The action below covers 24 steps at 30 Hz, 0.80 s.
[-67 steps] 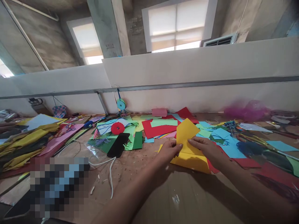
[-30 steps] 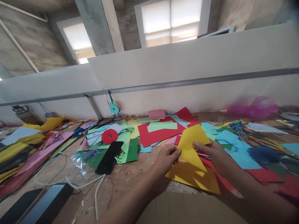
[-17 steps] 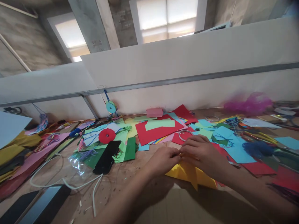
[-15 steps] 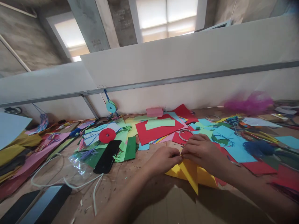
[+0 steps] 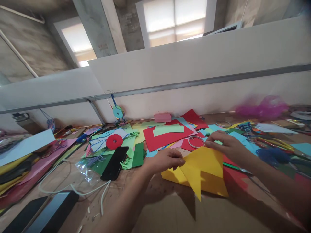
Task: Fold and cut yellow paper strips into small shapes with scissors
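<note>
A folded sheet of yellow paper (image 5: 211, 161) is held up above the brown tabletop, with a pointed flap hanging down toward me. My left hand (image 5: 170, 159) pinches its left side, fingers curled in. At the upper right edge, my right hand (image 5: 222, 142) grips the same paper between thumb and fingers. Just behind the paper lies a round silvery ring (image 5: 195, 141) on red paper. A green-edged tool, perhaps a cutter or scissors (image 5: 236, 167), shows partly under my right forearm.
Coloured paper sheets (image 5: 167, 132) cover the back of the table. To the left lie a black phone (image 5: 114, 163), a red yarn disc (image 5: 114, 141), a white cable (image 5: 84, 194) and a dark box (image 5: 52, 212). Blue yarn (image 5: 273, 155) sits at right, below a low white partition (image 5: 184, 64).
My hands have moved apart, the right one outward. The yellow paper has opened wider between them and shows more of its surface. The view has shifted slightly.
</note>
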Tool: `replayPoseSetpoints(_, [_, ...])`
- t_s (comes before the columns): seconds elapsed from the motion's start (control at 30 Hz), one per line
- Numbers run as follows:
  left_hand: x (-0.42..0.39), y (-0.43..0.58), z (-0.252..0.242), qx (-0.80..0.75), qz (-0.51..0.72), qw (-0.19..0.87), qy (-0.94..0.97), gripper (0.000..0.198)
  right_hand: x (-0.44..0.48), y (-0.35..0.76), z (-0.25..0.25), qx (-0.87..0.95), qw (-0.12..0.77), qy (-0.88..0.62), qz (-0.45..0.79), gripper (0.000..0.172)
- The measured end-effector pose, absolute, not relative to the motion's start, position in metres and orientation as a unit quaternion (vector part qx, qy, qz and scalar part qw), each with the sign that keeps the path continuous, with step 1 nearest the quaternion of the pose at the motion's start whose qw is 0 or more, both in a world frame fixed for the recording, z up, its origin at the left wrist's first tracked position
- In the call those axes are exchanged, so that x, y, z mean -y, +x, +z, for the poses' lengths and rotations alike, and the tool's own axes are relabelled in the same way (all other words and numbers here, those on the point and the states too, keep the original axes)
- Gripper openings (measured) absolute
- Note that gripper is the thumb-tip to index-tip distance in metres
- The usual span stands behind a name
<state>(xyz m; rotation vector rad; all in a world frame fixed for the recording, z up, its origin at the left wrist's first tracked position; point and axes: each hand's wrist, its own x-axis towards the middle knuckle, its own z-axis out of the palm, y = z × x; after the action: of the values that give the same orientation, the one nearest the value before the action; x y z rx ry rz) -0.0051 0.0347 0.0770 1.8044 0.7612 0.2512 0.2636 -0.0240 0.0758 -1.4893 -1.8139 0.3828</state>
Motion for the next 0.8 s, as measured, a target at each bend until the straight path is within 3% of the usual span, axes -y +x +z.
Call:
replayPoseSetpoints(0.13, [-0.043,-0.001,0.064,-0.357,0.223,0.561,0.713,0.034,0.022,0.272,0.075,0.557,0.527,-0.607,0.209,0.037])
replayPoseSetpoints(0.2, [-0.043,0.006,0.057,-0.370,0.288,0.566,0.678,0.037,0.022,0.264,0.073,0.523,0.562,-0.583,0.267,0.039])
replayPoseSetpoints(0.33, [-0.031,0.023,0.048,-0.383,0.339,0.565,0.648,0.036,0.028,0.231,0.064,0.487,0.519,-0.562,0.421,0.043])
replayPoseSetpoints(0.47, [-0.018,0.032,0.044,-0.367,0.315,0.574,0.661,0.031,0.036,0.209,0.058,0.437,0.508,-0.516,0.533,0.037])
replayPoseSetpoints(0.8, [-0.025,0.027,0.044,-0.343,0.319,0.546,0.695,0.030,0.035,0.216,0.059,0.400,0.558,-0.503,0.525,0.033])
